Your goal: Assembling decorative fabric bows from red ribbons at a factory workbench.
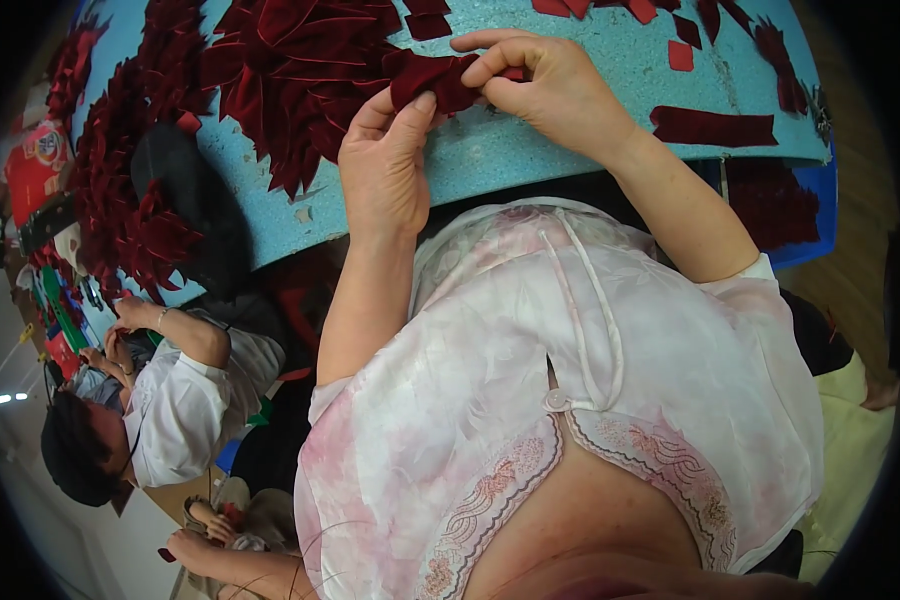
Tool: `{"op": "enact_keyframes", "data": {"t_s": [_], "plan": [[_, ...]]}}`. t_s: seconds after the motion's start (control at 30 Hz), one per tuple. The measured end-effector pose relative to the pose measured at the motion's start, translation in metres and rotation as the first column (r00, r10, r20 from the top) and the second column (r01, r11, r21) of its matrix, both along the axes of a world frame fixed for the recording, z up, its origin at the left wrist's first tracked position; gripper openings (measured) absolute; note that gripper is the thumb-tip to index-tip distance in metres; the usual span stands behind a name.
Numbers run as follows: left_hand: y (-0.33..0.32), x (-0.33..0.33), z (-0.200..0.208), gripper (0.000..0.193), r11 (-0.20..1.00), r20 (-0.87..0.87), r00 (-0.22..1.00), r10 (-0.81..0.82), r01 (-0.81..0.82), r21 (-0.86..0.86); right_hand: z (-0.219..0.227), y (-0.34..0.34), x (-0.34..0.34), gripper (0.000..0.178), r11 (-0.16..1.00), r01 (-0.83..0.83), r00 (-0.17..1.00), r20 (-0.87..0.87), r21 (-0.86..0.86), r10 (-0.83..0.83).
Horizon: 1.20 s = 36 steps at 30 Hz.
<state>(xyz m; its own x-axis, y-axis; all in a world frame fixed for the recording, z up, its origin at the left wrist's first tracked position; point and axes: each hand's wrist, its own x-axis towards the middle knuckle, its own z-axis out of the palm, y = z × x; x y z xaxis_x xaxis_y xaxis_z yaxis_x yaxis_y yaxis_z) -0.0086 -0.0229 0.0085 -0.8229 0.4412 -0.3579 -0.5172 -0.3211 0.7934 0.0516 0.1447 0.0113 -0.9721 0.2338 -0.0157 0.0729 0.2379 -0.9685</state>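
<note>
My left hand pinches a folded dark red velvet ribbon between thumb and fingers, just above the table. At the ribbon's right end, my right hand has its thumb and index finger closed on the fabric. The ribbon looks gathered or looped between the two hands; its far side is partly hidden by my fingers. Right behind my left hand lies a big pile of dark red velvet ribbon pieces with pointed ends. A flat velvet strip rests near the table's edge, right of my right forearm.
The light blue speckled table has a curved near edge. Small red fabric squares lie at the far right. A blue bin with dark red fabric stands below. On the left are a black cloth item and a co-worker in white.
</note>
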Motion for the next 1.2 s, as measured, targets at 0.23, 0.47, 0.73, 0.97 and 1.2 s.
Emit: {"op": "enact_keyframes", "data": {"t_s": [0.23, 0.47, 0.73, 0.97, 1.2], "plan": [[0.004, -0.001, -0.002, 0.025, 1.000, -0.008, 1.000, 0.026, -0.026, 0.011, -0.006, -0.008, -0.001, 0.013, 0.989, 0.143, 0.989, -0.041, -0.025, -0.144], [0.006, -0.001, -0.002, 0.026, 1.000, -0.024, 1.000, 0.018, -0.018, 0.006, -0.006, -0.003, 0.001, 0.014, 0.996, 0.047, 0.998, -0.044, -0.072, -0.050], [-0.001, -0.004, 0.000, 0.026, 0.998, -0.033, 0.997, -0.065, 0.065, -0.016, -0.005, -0.001, 0.000, 0.015, 0.911, 0.007, 0.992, 0.117, -0.413, 0.046], [-0.001, -0.001, 0.003, 0.023, 0.990, -0.062, 0.993, -0.105, 0.099, -0.100, -0.009, 0.008, 0.000, 0.016, 0.935, -0.137, 0.983, 0.073, -0.328, 0.170], [0.001, 0.003, 0.001, 0.019, 0.989, -0.144, 0.988, -0.054, 0.033, -0.142, -0.011, 0.001, 0.003, 0.014, 0.981, -0.041, 0.999, 0.004, -0.190, 0.043]]}}
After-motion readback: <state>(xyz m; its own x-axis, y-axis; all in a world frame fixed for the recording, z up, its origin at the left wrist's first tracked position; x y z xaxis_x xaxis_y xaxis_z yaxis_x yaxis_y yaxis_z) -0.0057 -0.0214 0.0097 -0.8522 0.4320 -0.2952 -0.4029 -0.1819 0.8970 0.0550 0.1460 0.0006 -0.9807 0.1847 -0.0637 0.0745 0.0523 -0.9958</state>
